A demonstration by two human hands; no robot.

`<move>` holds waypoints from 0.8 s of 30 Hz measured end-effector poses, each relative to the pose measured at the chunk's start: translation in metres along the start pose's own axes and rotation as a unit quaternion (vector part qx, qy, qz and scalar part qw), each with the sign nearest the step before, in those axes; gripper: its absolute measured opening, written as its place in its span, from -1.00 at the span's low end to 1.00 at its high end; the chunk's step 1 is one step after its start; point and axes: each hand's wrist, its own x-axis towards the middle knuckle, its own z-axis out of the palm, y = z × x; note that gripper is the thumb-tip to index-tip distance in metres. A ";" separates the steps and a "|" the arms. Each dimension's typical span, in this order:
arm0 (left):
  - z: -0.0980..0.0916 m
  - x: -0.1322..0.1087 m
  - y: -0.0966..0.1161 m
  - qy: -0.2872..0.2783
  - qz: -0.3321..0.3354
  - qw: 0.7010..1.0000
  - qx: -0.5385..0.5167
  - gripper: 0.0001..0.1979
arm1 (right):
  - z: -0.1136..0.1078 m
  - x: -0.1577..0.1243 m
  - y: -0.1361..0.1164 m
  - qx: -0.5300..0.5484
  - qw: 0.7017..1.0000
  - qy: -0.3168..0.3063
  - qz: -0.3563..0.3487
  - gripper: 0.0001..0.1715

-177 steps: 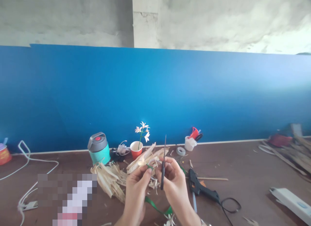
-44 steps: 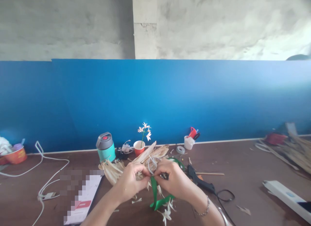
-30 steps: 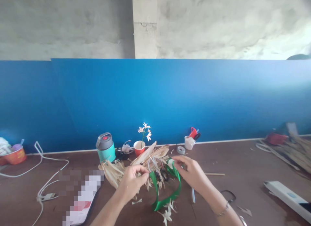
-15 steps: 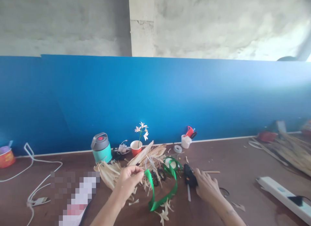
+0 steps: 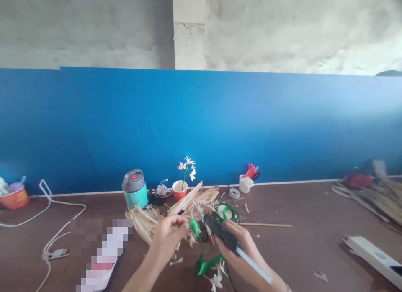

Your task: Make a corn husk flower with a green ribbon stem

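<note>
Right hand point(image 5: 243, 238) is now closed around the body of a black glue gun point(image 5: 221, 233); half a second ago the gun lay on the table point(image 5: 301, 262) with that hand just reaching it. Muzzle points forward and leftward, near the ribbon; contact cannot be told. A translucent glue stick point(image 5: 255, 266) juts from the rear. Left hand point(image 5: 168, 236) holds its earlier position, thumb and forefinger pinched together on the end of a green ribbon point(image 5: 205, 267), which drops between the hands in a curve to the tabletop, beside white flowers point(image 5: 216, 280). Judgement: with gun and ribbon both in hand, work appears to have passed from handling ribbon alone to using the tool. Farther out: ribbon spool point(image 5: 233, 213) behind the gun, dried husks point(image 5: 146, 223) beyond the left hand, wooden stick point(image 5: 268, 225) to the right, paper cup point(image 5: 180, 194) with an upright flower stem point(image 5: 185, 173) at the back.
</note>
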 end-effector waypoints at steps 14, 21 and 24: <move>0.005 -0.003 0.000 0.010 0.022 0.999 0.025 -0.79 | 0.011 0.002 -0.008 0.040 0.994 -0.106 -0.003 -0.82; 0.005 -0.005 0.001 0.012 0.031 0.999 0.043 -0.79 | 0.014 -0.001 -0.005 0.038 0.994 -0.106 0.011 -0.80; 0.006 -0.005 0.003 0.011 0.030 0.999 0.038 -0.78 | 0.015 -0.002 -0.005 0.040 0.993 -0.105 0.021 -0.82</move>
